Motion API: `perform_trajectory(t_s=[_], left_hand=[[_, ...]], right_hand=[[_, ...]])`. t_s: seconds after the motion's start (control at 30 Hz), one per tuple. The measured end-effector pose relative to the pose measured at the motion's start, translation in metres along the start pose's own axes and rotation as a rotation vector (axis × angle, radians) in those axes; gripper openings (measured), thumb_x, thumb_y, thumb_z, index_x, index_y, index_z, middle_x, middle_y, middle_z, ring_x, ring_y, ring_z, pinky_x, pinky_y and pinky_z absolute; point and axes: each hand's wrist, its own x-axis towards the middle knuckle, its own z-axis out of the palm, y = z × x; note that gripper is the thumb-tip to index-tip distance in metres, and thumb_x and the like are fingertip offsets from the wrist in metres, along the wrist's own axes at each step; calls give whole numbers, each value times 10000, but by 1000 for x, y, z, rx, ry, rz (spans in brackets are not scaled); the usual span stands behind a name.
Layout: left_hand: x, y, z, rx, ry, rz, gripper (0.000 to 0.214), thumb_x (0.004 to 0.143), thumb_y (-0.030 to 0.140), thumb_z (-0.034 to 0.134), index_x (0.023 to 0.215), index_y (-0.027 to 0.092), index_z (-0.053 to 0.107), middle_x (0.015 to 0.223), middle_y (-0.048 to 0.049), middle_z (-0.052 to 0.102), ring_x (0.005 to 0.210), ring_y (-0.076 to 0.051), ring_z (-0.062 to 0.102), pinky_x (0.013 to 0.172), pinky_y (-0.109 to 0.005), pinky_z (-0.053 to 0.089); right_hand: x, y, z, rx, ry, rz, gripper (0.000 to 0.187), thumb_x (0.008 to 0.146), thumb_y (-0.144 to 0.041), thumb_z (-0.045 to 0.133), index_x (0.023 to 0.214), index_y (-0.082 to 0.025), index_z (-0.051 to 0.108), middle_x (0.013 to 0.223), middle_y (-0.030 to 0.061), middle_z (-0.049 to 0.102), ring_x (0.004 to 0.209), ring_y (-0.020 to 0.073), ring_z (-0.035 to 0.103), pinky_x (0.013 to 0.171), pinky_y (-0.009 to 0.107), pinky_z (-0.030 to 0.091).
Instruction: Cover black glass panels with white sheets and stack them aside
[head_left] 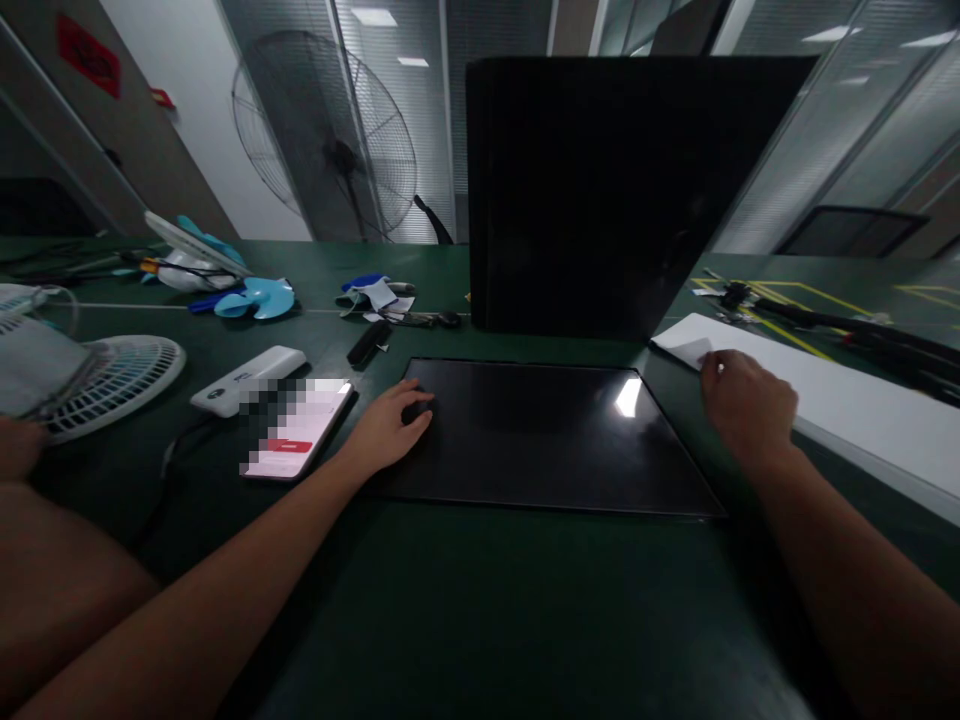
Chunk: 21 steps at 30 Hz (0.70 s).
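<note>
A dark, glossy flat panel lies on the green table, with a bright light reflection on its right part. My left hand is at the panel's left edge, its thumb and fingers curled about a small dark thing I cannot make out. To the right of the panel lies a stack of white paper sheets. My right hand pinches the lifted near-left corner of the top sheet.
A large black screen stands behind the panel. Left of my hand lie a phone, a white power bank, and a fan grille. Another person's arm reaches in at left. Blue fan blades lie farther back.
</note>
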Motion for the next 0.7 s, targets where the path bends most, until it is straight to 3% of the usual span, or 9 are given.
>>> perform_trajectory(t_s=[0.1,0.2,0.23,0.3,0.37,0.43,0.53,0.7], left_hand=[[1,-1,1,1,0,7,469,932,474,529,1270,199,702,1524,-125,555,1415,-329,505,1203,-510,355],[-1,2,-1,-66,27,-35,518,985,521,430,1307,194,670,1493,-124,587,1408,-316,517,1194,-495,369],[-1,3,-2,-91,33,-51,540,998,529,401,1336,189,649,1483,-123,596,1406,-310,519,1193,-489,370],[-2,5,-3,-129,34,-76,591,1008,550,373,1399,169,596,1488,-132,591,1412,-304,514,1194,-483,366],[-2,5,-2,-149,22,-72,634,994,580,399,1445,162,552,1520,-137,558,1434,-302,488,1200,-482,355],[-1,4,-1,-133,4,-35,663,949,595,493,1465,180,531,1561,-132,513,1472,-305,436,1216,-486,327],[0,0,1,-64,-49,12,692,870,563,630,1459,210,548,1623,-135,423,1522,-317,347,1234,-507,283],[3,-8,3,-101,-88,-5,596,897,411,598,1467,244,550,1664,-107,354,1537,-292,317,1240,-518,269]], right_hand=[[-20,-40,-22,6,8,-84,604,1064,-482,205,1227,-121,660,1014,204,702,847,288,659,754,399,438],[-62,-95,-38,93,-156,-326,565,1057,-493,251,1125,-187,721,865,135,725,747,265,676,731,400,497],[-80,-113,-42,168,-266,-455,558,1060,-474,252,1113,-198,734,911,131,740,785,271,695,757,420,525],[-117,-142,-49,353,-413,-729,535,1059,-502,302,1255,-214,708,1228,119,712,1093,297,683,937,475,539],[-145,-159,-55,516,-481,-923,581,1043,-558,364,1465,-216,568,1514,91,521,1381,285,508,1124,494,449],[-158,-165,-59,619,-485,-1015,651,1031,-583,397,1572,-221,426,1621,69,361,1488,246,365,1209,478,365],[-143,-156,-53,639,-353,-984,611,1041,-549,385,1562,-234,438,1628,59,353,1506,234,331,1240,511,301],[-61,-97,-12,405,-19,-563,571,1040,-520,357,1437,-171,572,1489,125,542,1466,304,386,1213,596,262]])
